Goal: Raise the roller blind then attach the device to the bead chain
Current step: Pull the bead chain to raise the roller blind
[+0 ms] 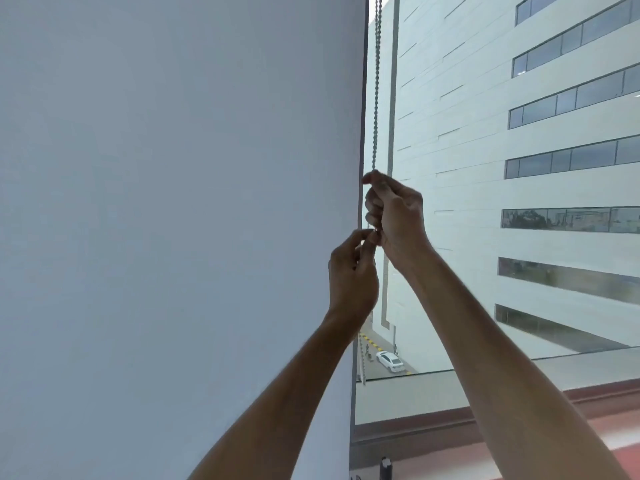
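A grey bead chain [376, 81] hangs down beside the right edge of a white wall [173, 202], in front of the window glass. My right hand [394, 216] is curled round the chain at mid-height, fingers closed on it. Just below, my left hand [351, 271] pinches the chain between thumb and fingertips. A lower stretch of the chain [361, 362] hangs beneath my left wrist. The roller blind is out of view, and I cannot make out the device.
The window [519, 237] looks onto a pale office building and a street with a white car [390, 362]. A reddish sill [433, 424] runs along the bottom. A small dark object [385, 465] stands by the wall's lower edge.
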Action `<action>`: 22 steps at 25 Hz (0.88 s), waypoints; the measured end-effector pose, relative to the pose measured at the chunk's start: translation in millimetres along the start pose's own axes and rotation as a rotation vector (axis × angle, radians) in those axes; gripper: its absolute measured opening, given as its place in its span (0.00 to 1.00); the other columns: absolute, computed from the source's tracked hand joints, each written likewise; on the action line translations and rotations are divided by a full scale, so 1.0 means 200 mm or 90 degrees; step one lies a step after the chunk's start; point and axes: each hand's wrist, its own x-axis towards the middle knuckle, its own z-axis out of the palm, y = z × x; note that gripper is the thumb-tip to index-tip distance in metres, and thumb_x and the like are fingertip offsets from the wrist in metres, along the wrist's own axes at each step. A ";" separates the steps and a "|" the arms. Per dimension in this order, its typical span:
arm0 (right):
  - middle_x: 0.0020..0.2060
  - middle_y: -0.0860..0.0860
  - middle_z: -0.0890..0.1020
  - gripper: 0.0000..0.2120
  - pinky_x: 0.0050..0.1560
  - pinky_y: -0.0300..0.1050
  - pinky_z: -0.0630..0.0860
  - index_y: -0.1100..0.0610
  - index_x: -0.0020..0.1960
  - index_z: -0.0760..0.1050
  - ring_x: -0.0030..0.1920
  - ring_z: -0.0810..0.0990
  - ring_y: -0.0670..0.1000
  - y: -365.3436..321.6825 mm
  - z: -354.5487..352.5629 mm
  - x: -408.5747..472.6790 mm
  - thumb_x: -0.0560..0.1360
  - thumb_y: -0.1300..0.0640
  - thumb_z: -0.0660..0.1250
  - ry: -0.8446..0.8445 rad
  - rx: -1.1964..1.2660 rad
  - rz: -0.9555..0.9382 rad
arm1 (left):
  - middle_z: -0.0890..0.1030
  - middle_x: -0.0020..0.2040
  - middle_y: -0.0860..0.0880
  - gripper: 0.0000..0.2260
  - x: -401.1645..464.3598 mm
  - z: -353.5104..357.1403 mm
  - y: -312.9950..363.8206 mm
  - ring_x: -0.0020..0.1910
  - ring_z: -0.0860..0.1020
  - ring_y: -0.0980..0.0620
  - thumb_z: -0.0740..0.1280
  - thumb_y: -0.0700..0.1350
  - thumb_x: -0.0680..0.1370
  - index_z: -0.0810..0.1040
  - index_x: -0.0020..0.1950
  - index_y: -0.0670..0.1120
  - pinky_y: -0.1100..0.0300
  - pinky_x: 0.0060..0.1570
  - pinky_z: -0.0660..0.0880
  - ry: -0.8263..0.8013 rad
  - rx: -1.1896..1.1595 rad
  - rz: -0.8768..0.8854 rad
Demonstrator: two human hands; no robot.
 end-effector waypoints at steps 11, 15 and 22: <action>0.23 0.43 0.63 0.15 0.23 0.36 0.56 0.56 0.41 0.81 0.22 0.58 0.43 0.38 -0.24 -0.49 0.82 0.62 0.61 0.025 -0.060 0.090 | 0.63 0.30 0.33 0.10 -0.54 -0.11 -0.29 0.27 0.59 0.51 0.60 0.43 0.84 0.81 0.52 0.43 0.58 0.27 0.55 -0.099 -0.092 -0.177; 0.23 0.43 0.62 0.14 0.24 0.38 0.53 0.57 0.41 0.81 0.23 0.57 0.44 0.43 -0.29 -0.66 0.82 0.61 0.61 0.050 -0.101 0.113 | 0.65 0.31 0.38 0.10 -0.70 -0.15 -0.31 0.28 0.61 0.50 0.59 0.40 0.84 0.79 0.50 0.40 0.59 0.29 0.57 -0.138 -0.062 -0.215; 0.22 0.46 0.62 0.13 0.22 0.36 0.56 0.61 0.42 0.80 0.22 0.58 0.43 0.39 -0.28 -0.74 0.82 0.62 0.61 0.044 -0.135 0.106 | 0.75 0.35 0.45 0.12 -0.69 -0.22 -0.16 0.30 0.73 0.53 0.57 0.40 0.84 0.78 0.48 0.39 0.62 0.30 0.72 -0.272 0.023 -0.262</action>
